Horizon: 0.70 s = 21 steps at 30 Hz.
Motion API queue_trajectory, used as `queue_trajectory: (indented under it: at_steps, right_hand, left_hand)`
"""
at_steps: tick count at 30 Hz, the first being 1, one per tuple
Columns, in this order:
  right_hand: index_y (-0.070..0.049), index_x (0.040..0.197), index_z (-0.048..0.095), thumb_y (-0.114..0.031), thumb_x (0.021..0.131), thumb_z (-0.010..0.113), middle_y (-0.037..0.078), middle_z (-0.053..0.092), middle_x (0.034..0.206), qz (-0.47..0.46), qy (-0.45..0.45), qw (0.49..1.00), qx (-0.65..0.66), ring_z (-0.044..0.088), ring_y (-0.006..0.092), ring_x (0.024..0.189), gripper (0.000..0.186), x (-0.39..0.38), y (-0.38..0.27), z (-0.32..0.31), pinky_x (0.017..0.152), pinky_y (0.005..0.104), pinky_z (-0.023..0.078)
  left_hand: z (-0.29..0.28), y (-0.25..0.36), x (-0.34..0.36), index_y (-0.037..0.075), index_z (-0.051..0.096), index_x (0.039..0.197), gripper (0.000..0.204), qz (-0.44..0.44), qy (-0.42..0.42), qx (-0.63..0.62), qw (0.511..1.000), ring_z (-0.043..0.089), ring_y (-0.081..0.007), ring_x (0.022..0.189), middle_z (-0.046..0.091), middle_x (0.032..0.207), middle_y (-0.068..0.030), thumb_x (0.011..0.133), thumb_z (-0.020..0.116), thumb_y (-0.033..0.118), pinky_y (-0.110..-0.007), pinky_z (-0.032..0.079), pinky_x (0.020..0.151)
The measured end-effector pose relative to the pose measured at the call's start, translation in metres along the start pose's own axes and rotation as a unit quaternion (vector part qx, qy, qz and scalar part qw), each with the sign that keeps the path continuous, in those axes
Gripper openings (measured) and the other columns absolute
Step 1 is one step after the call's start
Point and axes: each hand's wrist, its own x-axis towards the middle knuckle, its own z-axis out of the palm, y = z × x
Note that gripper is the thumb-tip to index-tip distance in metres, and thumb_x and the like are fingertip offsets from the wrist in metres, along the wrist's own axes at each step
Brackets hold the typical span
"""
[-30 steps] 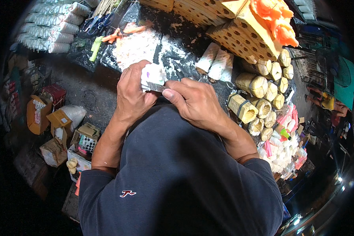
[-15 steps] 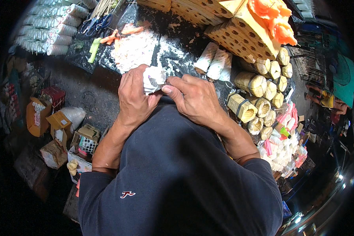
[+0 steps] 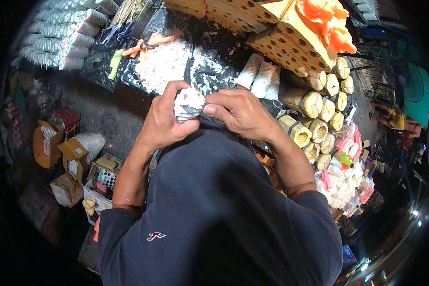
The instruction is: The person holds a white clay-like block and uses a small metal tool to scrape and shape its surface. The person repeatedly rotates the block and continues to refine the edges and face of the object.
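Observation:
In my left hand (image 3: 163, 117), closed round its side, is a white spiral-ridged piece (image 3: 188, 101), waxy like a candle, with a small purple spot on its upper end. My right hand (image 3: 243, 113) meets it from the right, thumb and forefinger pinched at its edge. A thin greyish thing, perhaps a small blade, shows at those fingertips, mostly hidden. Beyond the hands, white shavings (image 3: 164, 64) cover part of the dark work surface. Three white cylinders (image 3: 258, 76) with faint coloured stains lie to the right of the shavings.
Stacked white twisted pieces (image 3: 76, 38) stand at far left, beside blue-handled scissors (image 3: 119, 33). Yellow blocks with holes (image 3: 291, 47) bear orange lumps (image 3: 326, 24). Hollow yellowish strapped moulds (image 3: 307, 102) pile up at right. Cardboard boxes (image 3: 74, 148) sit on the floor at left.
The white piece has turned in my left hand, so its purple-spotted end faces up more. Both hands have shifted slightly; my right fingertips stay at its edge.

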Motion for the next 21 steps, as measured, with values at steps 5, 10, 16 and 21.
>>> queue_trajectory:
  at_steps: [5, 10, 16, 21]
  right_hand:
    - [-0.007, 0.112, 0.078, -0.034, 0.108, 0.069, 0.013, 0.069, 0.088, 0.132, -0.091, 0.974, 0.158, 0.069, 0.0359, 0.081, 0.029, 0.006, 0.000, -0.003, 0.071, 0.0471, 0.054]
    - [-0.007, 0.117, 0.077, -0.039, 0.105, 0.072, 0.012, 0.064, 0.084, -0.024, 0.061, 0.989, -0.134, 0.067, 0.0351, 0.077, 0.035, -0.004, -0.010, 0.013, 0.070, 0.0478, 0.054]
    - [-0.012, 0.138, 0.074, -0.039, 0.102, 0.075, 0.010, 0.057, 0.080, -0.047, 0.102, 0.983, -0.145, 0.061, 0.0307, 0.069, 0.045, -0.002, -0.015, 0.017, 0.065, 0.0463, 0.052]
    - [-0.012, 0.145, 0.073, -0.033, 0.106, 0.073, 0.010, 0.061, 0.080, -0.015, 0.082, 0.993, -0.083, 0.062, 0.0272, 0.070, 0.044, -0.003, -0.009, 0.023, 0.065, 0.0420, 0.051]
  left_hand:
    - [-0.001, -0.016, 0.005, 0.000, 0.064, 0.133, 0.057, 0.070, 0.009, 0.013, 0.997, 0.077, -0.0237, 0.090, 0.077, 0.102, -0.0143, 0.081, 0.085, 0.011, -0.036, 0.060, 0.081]
    - [0.004, -0.017, -0.001, 0.001, 0.065, 0.134, 0.061, 0.032, 0.019, -0.037, 0.999, 0.075, -0.0199, 0.089, 0.077, 0.101, -0.0128, 0.079, 0.089, 0.012, -0.034, 0.060, 0.081]
    - [0.014, -0.013, -0.004, 0.001, 0.065, 0.126, 0.057, 0.030, 0.067, 0.021, 0.997, 0.080, -0.0242, 0.088, 0.078, 0.098, -0.0142, 0.078, 0.092, 0.013, -0.036, 0.062, 0.078]
    - [0.021, -0.007, -0.001, 0.001, 0.064, 0.126, 0.057, 0.017, 0.130, 0.046, 0.990, 0.080, -0.0271, 0.088, 0.077, 0.097, -0.0169, 0.078, 0.093, 0.013, -0.037, 0.062, 0.079]
